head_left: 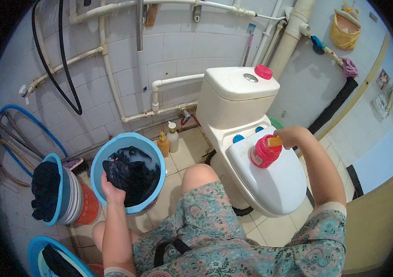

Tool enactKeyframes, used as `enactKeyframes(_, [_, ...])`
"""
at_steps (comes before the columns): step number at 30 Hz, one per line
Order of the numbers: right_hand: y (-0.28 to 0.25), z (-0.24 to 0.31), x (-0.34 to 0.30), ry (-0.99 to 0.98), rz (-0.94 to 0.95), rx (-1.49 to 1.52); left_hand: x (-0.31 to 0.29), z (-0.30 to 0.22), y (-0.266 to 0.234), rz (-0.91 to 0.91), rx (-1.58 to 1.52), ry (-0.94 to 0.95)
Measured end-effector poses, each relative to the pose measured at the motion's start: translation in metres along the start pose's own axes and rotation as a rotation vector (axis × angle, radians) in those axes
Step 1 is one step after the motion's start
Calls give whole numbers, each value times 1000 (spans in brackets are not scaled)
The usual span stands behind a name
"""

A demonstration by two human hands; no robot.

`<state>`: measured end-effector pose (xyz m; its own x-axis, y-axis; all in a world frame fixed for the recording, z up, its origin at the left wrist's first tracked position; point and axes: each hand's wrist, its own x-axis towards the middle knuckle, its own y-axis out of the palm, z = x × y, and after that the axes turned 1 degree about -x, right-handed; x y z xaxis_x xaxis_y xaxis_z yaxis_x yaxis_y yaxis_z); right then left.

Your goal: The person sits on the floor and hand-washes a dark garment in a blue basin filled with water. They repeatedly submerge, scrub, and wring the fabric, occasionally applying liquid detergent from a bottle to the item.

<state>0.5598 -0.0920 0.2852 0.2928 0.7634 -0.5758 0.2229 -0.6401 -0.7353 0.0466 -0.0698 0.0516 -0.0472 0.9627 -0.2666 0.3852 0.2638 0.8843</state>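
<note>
My left hand [113, 190] holds the edge of a soaked black garment [134, 174] at the left side of a light blue basin [96, 173]. Its fingers are partly hidden by the cloth, and cloudy water shows around it. Over the closed toilet lid [275, 184], my right hand [293, 137] grips a small yellow-orange piece [275, 141], its kind unclear, at the mouth of a pink-red plastic jar [262, 156]. The jar stands on the lid. A pink-red screw cap [264, 71] rests on the toilet tank [233, 92].
A blue basin of dark clothes [46, 190] sits on stacked buckets [77, 201] at left. Another basin [44, 244] is at lower left. Two pump bottles [172, 137] stand by the wall. Pipes [178, 77] and hoses [35, 122] run along the tiles.
</note>
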Motion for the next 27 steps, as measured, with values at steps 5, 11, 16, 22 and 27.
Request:
enactKeyframes(5, [6, 26, 21, 47, -23, -325, -6, -12, 1, 4, 20, 8])
enactKeyframes(11, [23, 18, 40, 60, -66, -425, -1, -5, 2, 91, -30, 14])
enactKeyframes(16, [14, 19, 34, 17, -149, -397, 6, -6, -2, 86, -49, 16])
enactKeyframes(22, [-36, 88, -37, -180, -519, -157, -1, -22, 4, 102, -93, 6])
enactKeyframes(27, [-34, 228, -12, -951, -692, 396, 4, -38, 7, 283, -16, -102])
